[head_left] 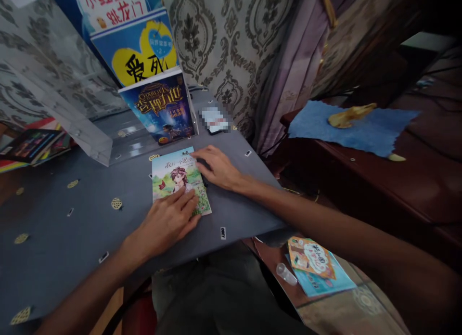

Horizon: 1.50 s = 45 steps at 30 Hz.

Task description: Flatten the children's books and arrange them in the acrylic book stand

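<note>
A paperback book [166,173] with a drawn child, a butterfly and green plants on its cover lies closed on the grey tablecloth. Flat across its lower part rests my left hand [173,212], with the fingers stretched out. My right hand [216,169] reaches in from the right and touches the upper right edge of the book, its thumb apart from the other fingers. Just behind, a dark blue book [162,113] leans in a clear stand [92,145], with a yellow and blue book [133,48] above it.
A phone [214,121] lies near the table's right edge. Further books [36,142] are stacked at the left. On the red-brown furniture at right sits a golden object [350,116] on a blue cloth [310,125]. Below are more books [321,272] and a clear plastic cup [287,274].
</note>
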Each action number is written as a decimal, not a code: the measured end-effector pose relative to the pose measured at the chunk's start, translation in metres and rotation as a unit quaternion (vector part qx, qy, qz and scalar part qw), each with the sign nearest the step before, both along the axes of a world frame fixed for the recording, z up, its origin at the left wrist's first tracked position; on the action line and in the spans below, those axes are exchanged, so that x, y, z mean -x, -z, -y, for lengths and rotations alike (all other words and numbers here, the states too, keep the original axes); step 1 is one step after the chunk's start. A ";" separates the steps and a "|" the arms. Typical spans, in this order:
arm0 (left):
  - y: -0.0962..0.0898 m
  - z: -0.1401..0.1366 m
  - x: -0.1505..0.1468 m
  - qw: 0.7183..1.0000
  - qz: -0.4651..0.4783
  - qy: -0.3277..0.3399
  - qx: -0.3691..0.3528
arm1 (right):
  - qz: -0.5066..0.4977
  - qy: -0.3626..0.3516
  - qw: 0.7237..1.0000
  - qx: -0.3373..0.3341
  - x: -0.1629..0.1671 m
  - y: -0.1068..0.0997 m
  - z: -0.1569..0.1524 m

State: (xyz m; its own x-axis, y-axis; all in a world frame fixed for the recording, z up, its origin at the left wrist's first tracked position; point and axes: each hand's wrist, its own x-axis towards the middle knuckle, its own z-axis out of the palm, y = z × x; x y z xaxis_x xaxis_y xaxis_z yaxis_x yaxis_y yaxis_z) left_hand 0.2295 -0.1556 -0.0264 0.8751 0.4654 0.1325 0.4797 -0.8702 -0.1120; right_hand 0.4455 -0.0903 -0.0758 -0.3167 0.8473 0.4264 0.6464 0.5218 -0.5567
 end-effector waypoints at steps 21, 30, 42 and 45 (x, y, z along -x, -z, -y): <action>-0.002 -0.006 0.014 0.996 0.053 -0.013 0.072 | 0.039 -0.156 0.986 -0.042 -0.006 -0.016 0.094; 0.026 -0.069 0.056 0.971 0.094 -0.216 0.039 | 0.089 -0.149 0.985 -0.005 0.034 -0.019 0.040; 0.036 -0.079 0.065 0.958 0.191 -0.206 0.052 | 0.107 -0.124 0.986 0.038 0.105 -0.008 -0.048; 0.034 -0.081 0.065 0.960 0.188 -0.203 0.052 | 0.108 -0.124 0.986 0.036 0.105 -0.007 -0.050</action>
State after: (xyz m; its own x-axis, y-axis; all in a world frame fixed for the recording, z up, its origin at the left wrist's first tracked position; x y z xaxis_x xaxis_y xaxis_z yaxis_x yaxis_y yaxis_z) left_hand 0.1642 -0.0750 -0.0602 0.5182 0.7859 0.3373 0.7712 -0.5999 0.2130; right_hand 0.3407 -0.0407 -0.0686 -0.5945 0.7579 0.2687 0.6115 0.6431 -0.4610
